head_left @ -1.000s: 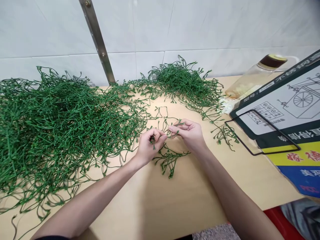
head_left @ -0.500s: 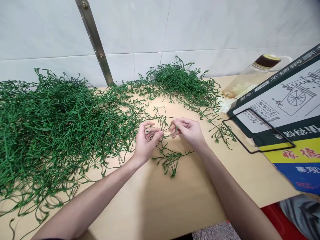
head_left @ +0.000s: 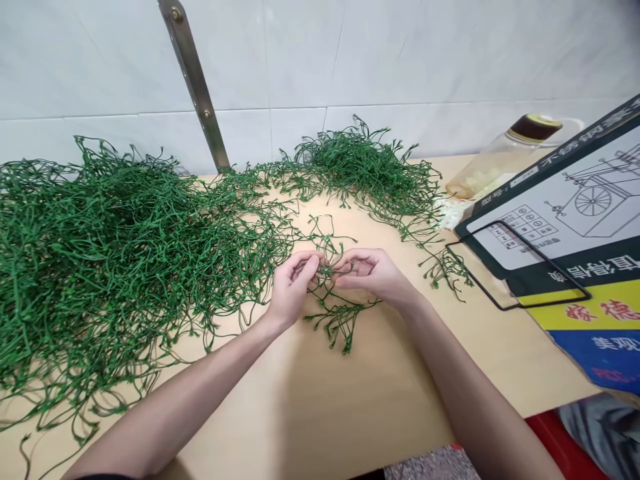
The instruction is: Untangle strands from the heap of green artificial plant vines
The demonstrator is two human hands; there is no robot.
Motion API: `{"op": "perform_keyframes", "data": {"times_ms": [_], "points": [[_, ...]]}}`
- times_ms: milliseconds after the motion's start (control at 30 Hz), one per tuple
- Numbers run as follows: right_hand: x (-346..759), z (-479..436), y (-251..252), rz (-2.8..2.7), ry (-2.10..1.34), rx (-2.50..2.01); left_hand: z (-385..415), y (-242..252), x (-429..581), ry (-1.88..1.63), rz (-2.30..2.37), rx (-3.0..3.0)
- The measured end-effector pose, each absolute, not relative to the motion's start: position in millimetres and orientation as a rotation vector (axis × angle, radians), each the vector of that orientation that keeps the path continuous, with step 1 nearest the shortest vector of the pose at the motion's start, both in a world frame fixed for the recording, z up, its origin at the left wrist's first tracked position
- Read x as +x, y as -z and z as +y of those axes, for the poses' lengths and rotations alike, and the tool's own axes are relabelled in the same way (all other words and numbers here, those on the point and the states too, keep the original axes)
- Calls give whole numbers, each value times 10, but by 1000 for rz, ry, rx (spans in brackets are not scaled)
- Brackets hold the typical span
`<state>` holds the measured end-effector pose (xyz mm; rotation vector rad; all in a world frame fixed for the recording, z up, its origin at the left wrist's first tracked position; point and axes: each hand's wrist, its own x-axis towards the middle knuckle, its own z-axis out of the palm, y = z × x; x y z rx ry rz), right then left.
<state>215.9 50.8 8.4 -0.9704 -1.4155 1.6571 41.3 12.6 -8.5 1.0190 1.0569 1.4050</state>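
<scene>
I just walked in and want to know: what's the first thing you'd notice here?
The huge heap of green plastic stems covers the left side of the wooden table, with a smaller pile at the back by the tiled wall. In the middle, the left hand and right hand pinch one small green sprig between them. A printed cardboard box leans at the right.
</scene>
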Motion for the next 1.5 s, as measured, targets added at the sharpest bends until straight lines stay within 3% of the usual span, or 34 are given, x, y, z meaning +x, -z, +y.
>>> {"op": "perform_keyframes", "data": {"times_ms": [467, 1033, 1500], "points": [[2148, 521, -98, -1342, -1511, -1061, 136, 151, 450, -1489, 1050, 991], [2101, 513, -94, -1272, -1348, -1044, 135, 181, 410, -1386, 1051, 1388], [2087, 505, -59, -1339, -1162, -943, 87, 136, 433, -1333, 952, 1215]]}}
